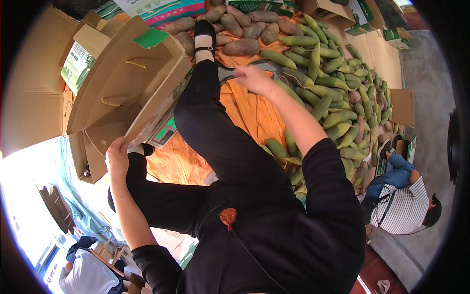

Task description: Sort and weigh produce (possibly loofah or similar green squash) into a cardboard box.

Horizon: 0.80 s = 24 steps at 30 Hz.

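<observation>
My left hand [116, 156] is closed on the near lower edge of an open cardboard box [159, 90] with yellow cord handles. The box is tilted. Under its right side, a scale [164, 134] with green-lit displays partly shows. My right hand [252, 79] is over the orange cloth [245, 105], between my outstretched leg and a heap of long green radishes [338, 93]. Its fingers are smeared by motion, so whether they hold anything is unclear. Several brownish-red, thick roots [242, 47] lie beyond this hand.
My black shoe [204, 35] is among the brownish roots. More cardboard boxes [34, 73] stand at left, and a pink and teal box [169, 11] at the back. One person in a striped shirt [401, 206] sits at right; another in a pale top [88, 272] is at lower left.
</observation>
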Available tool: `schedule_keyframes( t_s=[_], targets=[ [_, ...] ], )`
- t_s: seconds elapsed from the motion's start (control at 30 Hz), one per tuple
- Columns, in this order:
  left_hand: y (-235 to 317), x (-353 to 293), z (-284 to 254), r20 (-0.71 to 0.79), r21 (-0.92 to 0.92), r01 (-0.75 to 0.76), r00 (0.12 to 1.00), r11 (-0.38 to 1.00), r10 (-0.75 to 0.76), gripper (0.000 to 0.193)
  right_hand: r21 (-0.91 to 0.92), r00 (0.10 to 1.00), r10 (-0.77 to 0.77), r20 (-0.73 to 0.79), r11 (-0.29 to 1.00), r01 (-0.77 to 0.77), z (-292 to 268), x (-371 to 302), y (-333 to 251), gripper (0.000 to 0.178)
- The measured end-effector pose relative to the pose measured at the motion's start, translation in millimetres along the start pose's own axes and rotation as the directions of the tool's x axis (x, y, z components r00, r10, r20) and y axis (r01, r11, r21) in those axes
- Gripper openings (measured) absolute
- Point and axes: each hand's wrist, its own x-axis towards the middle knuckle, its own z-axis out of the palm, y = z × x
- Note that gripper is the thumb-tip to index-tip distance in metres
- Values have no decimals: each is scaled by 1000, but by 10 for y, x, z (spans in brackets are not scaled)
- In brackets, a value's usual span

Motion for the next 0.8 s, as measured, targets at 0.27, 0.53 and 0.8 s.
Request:
schedule_keyframes(
  t_s=[0.27,0.53,0.8],
  targets=[
    [27,-14,-11,1,-33,44,999,999,-44,22,-494,781,500,375,820,-288,1199,-1460,998,55],
    [-59,53,69,-8,-54,59,998,997,-59,21,-543,603,736,306,656,-524,1292,-2030,1286,78],
    [141,14,27,-58,22,5,998,1000,-4,27,-416,679,688,255,712,-565,1428,-2216,1620,43]
  ],
)
